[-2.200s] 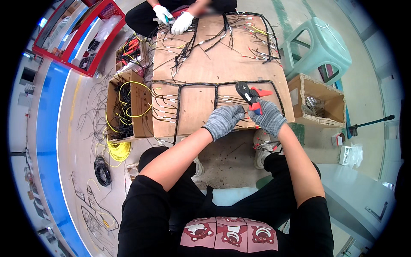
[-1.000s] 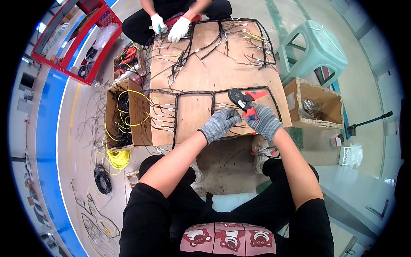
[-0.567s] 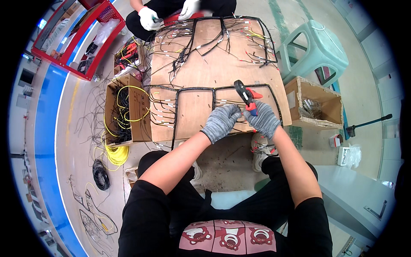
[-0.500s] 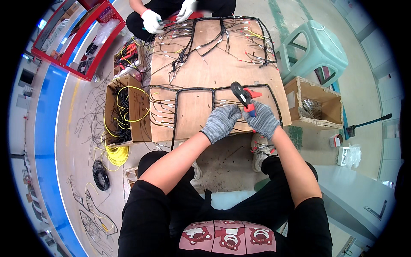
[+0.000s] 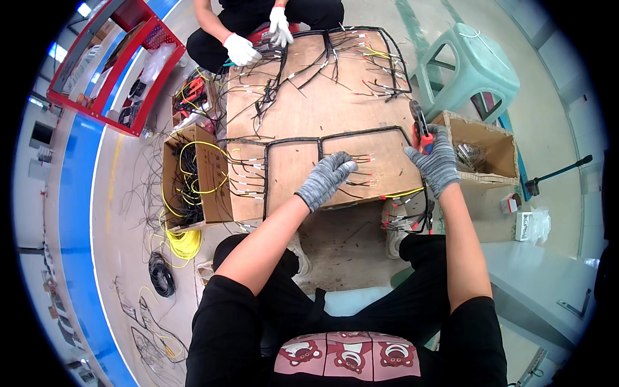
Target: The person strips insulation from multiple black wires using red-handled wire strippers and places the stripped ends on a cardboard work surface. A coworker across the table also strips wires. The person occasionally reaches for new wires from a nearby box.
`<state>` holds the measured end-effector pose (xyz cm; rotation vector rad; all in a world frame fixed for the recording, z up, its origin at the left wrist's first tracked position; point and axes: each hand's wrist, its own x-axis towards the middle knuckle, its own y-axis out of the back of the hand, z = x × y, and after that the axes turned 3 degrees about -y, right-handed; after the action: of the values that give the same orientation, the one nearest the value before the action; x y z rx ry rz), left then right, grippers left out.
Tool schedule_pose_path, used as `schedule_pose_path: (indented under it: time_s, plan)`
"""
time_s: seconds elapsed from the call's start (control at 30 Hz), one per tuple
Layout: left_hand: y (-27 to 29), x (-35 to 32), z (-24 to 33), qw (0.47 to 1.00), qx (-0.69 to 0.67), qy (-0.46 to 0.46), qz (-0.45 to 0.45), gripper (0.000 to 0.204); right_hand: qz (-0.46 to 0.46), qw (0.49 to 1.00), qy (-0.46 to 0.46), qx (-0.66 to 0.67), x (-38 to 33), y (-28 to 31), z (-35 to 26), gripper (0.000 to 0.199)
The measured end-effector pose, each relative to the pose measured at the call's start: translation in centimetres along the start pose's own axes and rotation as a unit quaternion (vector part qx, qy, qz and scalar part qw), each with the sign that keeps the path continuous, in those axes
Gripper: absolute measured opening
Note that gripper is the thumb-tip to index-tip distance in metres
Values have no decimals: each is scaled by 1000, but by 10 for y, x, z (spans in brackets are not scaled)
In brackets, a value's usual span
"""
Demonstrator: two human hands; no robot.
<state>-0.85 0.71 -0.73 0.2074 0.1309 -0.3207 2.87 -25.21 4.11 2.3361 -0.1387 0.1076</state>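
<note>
My left hand (image 5: 327, 180), in a grey knitted glove, has its fingers closed over thin black wires that come out with red tips past the fingertips. The wires belong to a black taped wire harness (image 5: 293, 140) lying on the wooden board (image 5: 361, 109). In my right hand (image 5: 440, 161), also gloved, is a pair of crimping pliers (image 5: 419, 122) with red and blue handles and a dark head pointing away from me. It is held over the board's right edge. A yellow wire (image 5: 403, 193) and a bundle of red-tipped wires (image 5: 406, 224) hang at the near right corner.
Across the board, a co-worker's white-gloved hands (image 5: 243, 49) work on a second harness (image 5: 327, 48). Cardboard boxes stand left (image 5: 216, 174) and right (image 5: 509, 138). A pale green stool (image 5: 477, 58) is at the far right, a red rack (image 5: 138, 109) at the far left.
My right hand has moved right with the crimping pliers, away from the wires. My left hand has shifted slightly left. The co-worker's hands have moved closer together, nearer to me.
</note>
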Motion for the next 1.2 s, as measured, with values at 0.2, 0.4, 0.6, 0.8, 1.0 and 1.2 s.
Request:
schedule_pose_path:
  time_s: [0.2,0.4,0.6,0.8,1.0,1.2]
  plan:
    - [0,1,6,999,-20,-32,15,22,-95,993,-70,1,-13,-33,27,45]
    - [0,2,5,999,-41,-4,28,25,-85,996,-9,5,-20,-38,36,49]
    - [-2,4,-1,996,-53,-6,71,29,-8,999,31,12,-15,-37,56,46]
    - [3,9,-17,996,-27,-24,79,27,-116,961,-55,244,-27,-61,71,27]
    - [-10,19,-17,995,-58,-23,81,29,-203,914,-93,338,-33,-68,84,49]
    - [-10,13,-1,998,-5,-38,42,24,-211,945,-52,244,-21,-62,57,43]
